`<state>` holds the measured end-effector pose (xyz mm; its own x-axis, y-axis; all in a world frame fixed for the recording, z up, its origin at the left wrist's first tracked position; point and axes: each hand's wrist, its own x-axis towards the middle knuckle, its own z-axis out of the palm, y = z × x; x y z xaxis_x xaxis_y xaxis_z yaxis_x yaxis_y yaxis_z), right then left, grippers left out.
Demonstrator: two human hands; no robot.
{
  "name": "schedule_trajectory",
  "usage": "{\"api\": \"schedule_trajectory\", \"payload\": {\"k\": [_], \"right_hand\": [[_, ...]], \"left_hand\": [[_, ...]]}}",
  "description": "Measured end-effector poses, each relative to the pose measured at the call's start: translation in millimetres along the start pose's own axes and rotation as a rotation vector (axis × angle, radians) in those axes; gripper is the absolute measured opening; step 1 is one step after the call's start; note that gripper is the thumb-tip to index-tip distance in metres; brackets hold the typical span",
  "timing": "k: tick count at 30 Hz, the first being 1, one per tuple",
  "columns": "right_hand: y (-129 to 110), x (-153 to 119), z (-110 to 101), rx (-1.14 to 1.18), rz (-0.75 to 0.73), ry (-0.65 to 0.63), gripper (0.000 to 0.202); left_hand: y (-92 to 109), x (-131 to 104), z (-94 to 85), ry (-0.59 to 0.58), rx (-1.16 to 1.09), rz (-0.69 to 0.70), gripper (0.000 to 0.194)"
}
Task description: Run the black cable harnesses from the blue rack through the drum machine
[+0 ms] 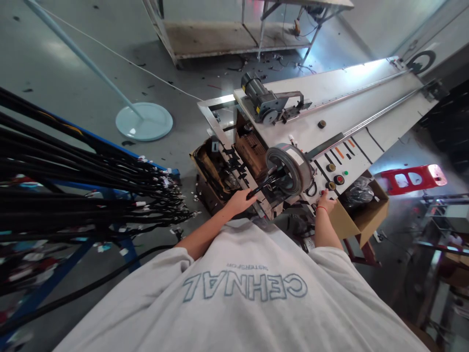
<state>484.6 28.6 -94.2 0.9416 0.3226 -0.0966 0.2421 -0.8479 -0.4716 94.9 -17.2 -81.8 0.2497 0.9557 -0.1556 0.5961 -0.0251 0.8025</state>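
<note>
The left hand [240,201] is closed around one end of a short black cable [259,187], in front of the near end of a long white table [278,133]. From the fingers the cable runs forward and to the right, towards the hub of a broad dark wheel [298,168] at the table's near edge; whether it is fixed there is too small to tell. The wheel stands between the two hands, a little beyond them.

The right hand [327,201], a thin red cord [322,209] at its wrist, rests at the table's edge to the right of the wheel — its fingertips just beside a brass-coloured knob [331,186]. Whether it grips or merely touches there, I cannot tell. Beyond that knob sit a red button [339,179] and a green button [346,172].

Farther up the table a dark motor [254,87] is mounted near the left end. Right of the right hand, a cardboard box [377,208] holds clear plastic bags [361,191], with a red stool [412,179] past it. On the left, well apart from the left hand, many black cables [91,161] lie across a blue rack [66,278] — their ends bristling with white connectors.
</note>
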Motion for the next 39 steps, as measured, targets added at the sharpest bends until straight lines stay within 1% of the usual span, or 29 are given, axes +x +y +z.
{"api": "schedule_trajectory", "payload": {"k": [6,11,17,23,32,39], "right_hand": [[2,4,2,0.005,-0.002,-0.003,0.074],[3,5,4,0.029,0.008,0.0,0.071],[3,6,4,0.033,-0.01,0.013,0.071],[1,4,3,0.037,-0.009,0.011,0.07],[-3,-2,-2,0.026,0.016,-0.001,0.073],[-3,-3,-2,0.036,0.019,0.02,0.068]], "left_hand": [[-6,-3,3.4,-0.014,0.0,0.015,0.029],[-7,-4,4.8,-0.004,-0.008,0.014,0.029],[-8,-5,6.2,-0.004,-0.012,0.009,0.03],[-10,-5,8.1,0.007,-0.012,0.02,0.03],[-10,-6,10.6,0.003,-0.038,0.001,0.031],[-10,-7,10.8,-0.018,-0.025,-0.019,0.032]]}}
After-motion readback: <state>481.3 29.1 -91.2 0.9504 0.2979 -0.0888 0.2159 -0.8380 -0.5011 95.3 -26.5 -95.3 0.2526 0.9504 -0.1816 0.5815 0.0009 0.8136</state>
